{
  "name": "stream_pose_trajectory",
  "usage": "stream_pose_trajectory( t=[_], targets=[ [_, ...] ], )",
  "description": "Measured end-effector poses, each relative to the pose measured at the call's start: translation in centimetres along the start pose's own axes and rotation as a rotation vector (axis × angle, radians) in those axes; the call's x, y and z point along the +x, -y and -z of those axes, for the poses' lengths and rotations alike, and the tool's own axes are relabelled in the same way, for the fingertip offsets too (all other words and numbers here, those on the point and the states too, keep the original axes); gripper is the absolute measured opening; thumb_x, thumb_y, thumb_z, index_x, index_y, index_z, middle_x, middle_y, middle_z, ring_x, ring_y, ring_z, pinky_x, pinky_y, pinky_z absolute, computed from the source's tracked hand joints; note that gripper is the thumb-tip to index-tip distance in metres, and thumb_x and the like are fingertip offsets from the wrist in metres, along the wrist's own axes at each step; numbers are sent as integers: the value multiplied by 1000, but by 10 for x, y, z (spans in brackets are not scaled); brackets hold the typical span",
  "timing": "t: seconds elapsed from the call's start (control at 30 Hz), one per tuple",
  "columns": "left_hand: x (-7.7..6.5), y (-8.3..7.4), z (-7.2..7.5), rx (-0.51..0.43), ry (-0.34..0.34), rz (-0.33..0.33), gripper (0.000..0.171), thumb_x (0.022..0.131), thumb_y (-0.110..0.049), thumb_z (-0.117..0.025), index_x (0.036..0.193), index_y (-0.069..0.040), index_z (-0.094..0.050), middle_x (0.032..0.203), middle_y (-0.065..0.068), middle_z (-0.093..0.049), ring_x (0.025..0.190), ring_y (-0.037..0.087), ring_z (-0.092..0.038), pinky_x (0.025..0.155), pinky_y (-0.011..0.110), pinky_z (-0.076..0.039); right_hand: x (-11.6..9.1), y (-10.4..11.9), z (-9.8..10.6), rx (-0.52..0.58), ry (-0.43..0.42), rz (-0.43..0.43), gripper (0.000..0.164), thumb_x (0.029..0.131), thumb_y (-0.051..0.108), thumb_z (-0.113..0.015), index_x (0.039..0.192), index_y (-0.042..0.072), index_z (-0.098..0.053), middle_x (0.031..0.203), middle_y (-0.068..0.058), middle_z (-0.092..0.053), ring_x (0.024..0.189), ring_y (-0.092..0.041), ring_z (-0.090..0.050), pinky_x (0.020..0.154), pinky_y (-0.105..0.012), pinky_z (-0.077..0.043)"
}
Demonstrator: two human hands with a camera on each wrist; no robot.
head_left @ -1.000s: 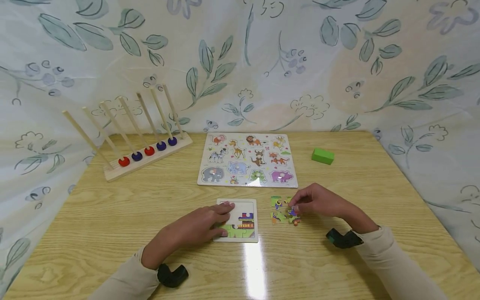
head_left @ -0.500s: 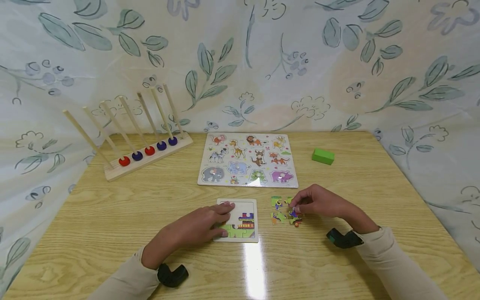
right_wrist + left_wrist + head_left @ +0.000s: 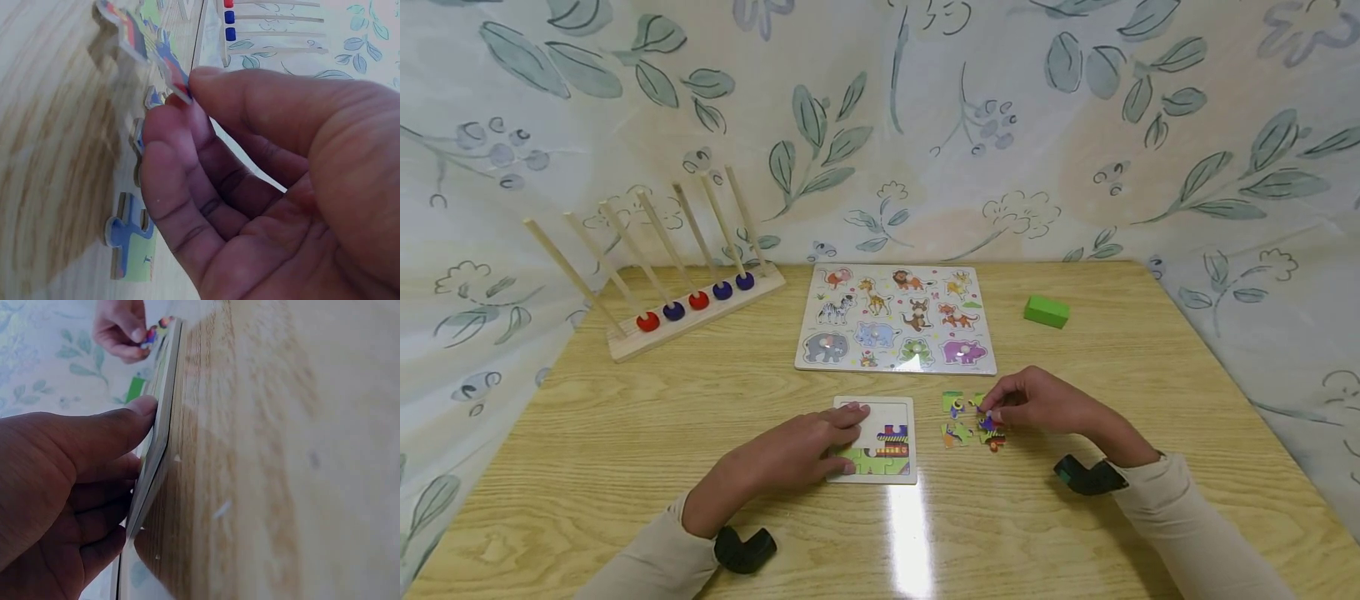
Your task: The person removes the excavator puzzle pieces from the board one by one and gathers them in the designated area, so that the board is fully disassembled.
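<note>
My left hand [image 3: 797, 447] rests on the small square puzzle tray [image 3: 912, 412], thumb and fingers spread over its left part. The left wrist view shows the thumb [image 3: 144, 406] touching the tray's near edge. Fitted pieces [image 3: 891, 450] with green, red and blue print fill the tray's lower and right parts. To the right of the tray, my right hand [image 3: 1041, 404] pinches a blue and red jigsaw piece [image 3: 172, 72] between thumb and fingertips. It is tilted close over the other loose pieces [image 3: 957, 435], several of which lie on the table by the fingers.
Behind the tray lies an animal peg puzzle board [image 3: 895, 287]. A green block [image 3: 1046, 312] sits at the back right. At the back left stands a wooden rack [image 3: 711, 315] with tall pegs and red and blue beads. A patterned cloth [image 3: 925, 167] hangs behind the table.
The piece in my right fingers and the red-striped piece beneath it have shifted very slightly right. The left hand and the tray have stayed in place.
</note>
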State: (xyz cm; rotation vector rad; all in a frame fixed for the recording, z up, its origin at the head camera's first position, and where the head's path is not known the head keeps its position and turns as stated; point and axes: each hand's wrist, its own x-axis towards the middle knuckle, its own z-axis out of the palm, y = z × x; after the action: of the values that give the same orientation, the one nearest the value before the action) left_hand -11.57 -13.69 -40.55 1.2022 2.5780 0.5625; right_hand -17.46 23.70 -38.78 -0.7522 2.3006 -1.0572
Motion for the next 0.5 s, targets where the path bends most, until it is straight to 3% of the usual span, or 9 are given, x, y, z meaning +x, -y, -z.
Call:
stream_pose_trajectory(
  t=[0.5],
  targets=[
    [0,1,-1,-4,11,10,45,94,-28,-66,132,-4,-60,153,12,-36,140,25,-33,106,42,-38,0,-1,-1,-64,-42,11,12,90,-3,-65,97,1,-74,95,-4,-71,82,-13,-58,70,-23,-50]
  ],
)
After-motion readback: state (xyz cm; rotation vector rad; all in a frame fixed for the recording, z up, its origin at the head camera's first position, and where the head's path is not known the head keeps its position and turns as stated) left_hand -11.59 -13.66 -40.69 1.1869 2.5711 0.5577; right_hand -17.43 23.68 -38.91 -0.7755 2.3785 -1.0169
